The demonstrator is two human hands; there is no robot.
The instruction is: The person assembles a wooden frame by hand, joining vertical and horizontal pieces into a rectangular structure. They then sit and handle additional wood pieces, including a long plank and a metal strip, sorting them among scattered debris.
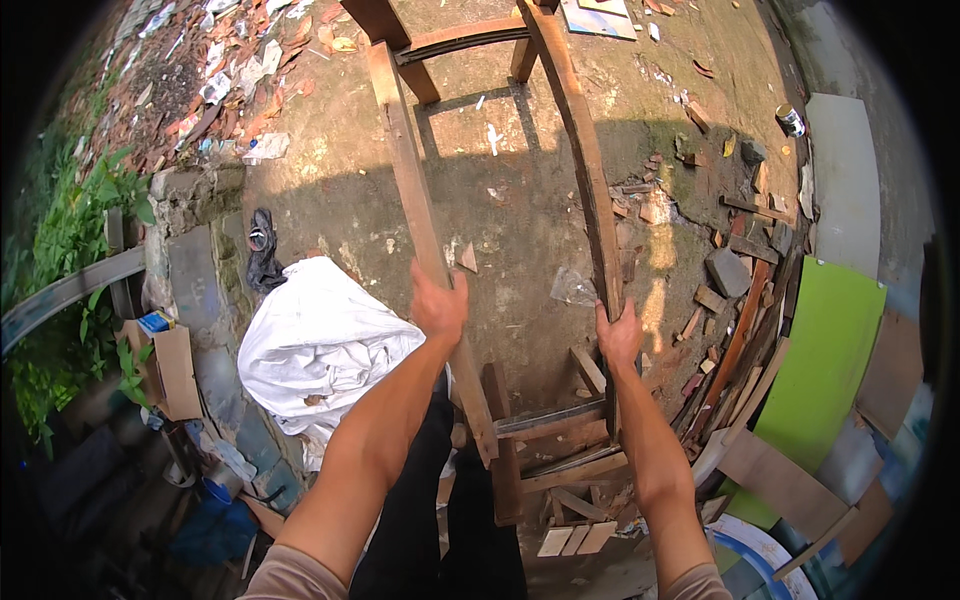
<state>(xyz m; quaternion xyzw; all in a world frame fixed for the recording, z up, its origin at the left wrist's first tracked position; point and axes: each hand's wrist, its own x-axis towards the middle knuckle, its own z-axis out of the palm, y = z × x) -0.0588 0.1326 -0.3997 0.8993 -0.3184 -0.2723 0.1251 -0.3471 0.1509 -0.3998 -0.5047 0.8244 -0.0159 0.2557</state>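
Observation:
A long wooden frame [405, 150] stretches away from me, made of two long rails joined by crosspieces at the far and near ends. My left hand [438, 303] is closed around its left rail, about midway along. On the right rail [585, 170], my right hand [619, 333] grips at a similar distance from me. The near crosspiece [550, 420] lies low between my forearms, by my legs. Beside my left forearm sits a bulging white sack [315, 340]. A crumpled piece of clear plastic [573, 287] lies on the ground near my right hand.
Wood scraps and broken bricks [728, 272] litter the right side, below a leaning green board [825, 360]. A low broken wall [195, 260] and green plants [70, 240] border the left. Rubbish [230, 70] covers the far left ground. A can [790, 121] lies far right.

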